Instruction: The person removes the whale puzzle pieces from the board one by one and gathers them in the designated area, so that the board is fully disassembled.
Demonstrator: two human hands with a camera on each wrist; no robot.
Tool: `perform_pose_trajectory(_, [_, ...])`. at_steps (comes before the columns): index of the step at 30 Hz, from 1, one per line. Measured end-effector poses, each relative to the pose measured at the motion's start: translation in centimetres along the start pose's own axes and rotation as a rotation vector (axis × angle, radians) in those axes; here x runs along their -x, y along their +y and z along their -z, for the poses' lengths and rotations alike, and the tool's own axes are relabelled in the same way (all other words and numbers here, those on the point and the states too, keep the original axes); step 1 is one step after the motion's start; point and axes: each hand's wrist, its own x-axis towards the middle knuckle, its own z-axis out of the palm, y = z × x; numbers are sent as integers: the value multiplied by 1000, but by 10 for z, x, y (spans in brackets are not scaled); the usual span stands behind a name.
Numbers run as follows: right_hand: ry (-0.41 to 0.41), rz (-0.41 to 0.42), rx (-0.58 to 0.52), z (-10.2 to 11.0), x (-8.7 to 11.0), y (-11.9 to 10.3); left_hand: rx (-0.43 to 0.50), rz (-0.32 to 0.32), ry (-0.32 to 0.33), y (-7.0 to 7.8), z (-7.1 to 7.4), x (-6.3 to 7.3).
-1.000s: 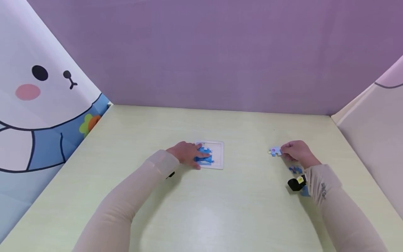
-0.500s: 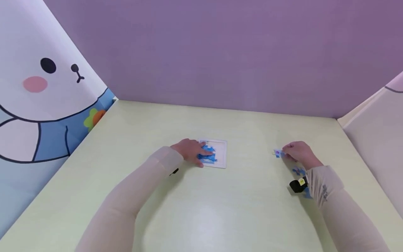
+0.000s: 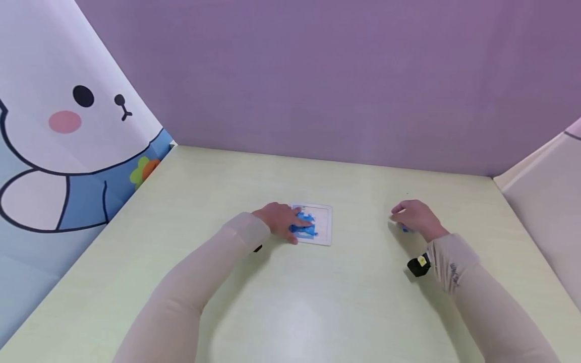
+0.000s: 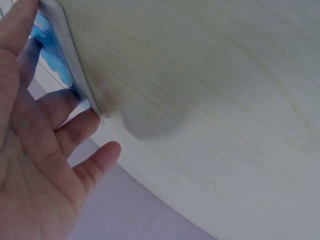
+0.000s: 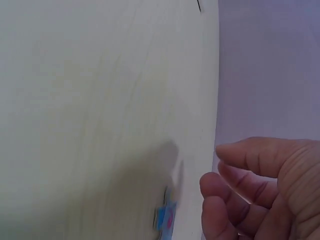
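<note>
My left hand (image 3: 282, 220) rests with spread fingers on the left side of a small white-framed jigsaw puzzle (image 3: 324, 227). Blue picture pieces (image 3: 305, 228) fill its left part, and the rest of the board is pale. In the left wrist view, fingertips lie along the frame's edge (image 4: 75, 60). My right hand (image 3: 415, 218) hovers at the right, fingers loosely curled and thumb close to the index finger. A blue jigsaw piece with a pink mark (image 5: 167, 220) lies on the table apart from those fingers. In the head view only a blue bit of this piece (image 3: 406, 229) shows under the hand.
The pale wooden table (image 3: 290, 297) runs back to a purple backdrop (image 3: 317, 80). A cartoon-printed cloth (image 3: 100, 161) hangs at the left and a pale cloth (image 3: 544, 201) at the right. A black wrist camera (image 3: 418, 265) hangs low under the right sleeve.
My right hand has moved left over the jigsaw piece, which its fingers were touching before. The other loose pieces are now hidden by the right arm. The left hand stays on the puzzle.
</note>
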Motion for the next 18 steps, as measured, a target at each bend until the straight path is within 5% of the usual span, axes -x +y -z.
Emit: perform_pose_trajectory(18, [18, 144, 101, -46, -16, -49, -69, 58, 4, 7, -3, -3])
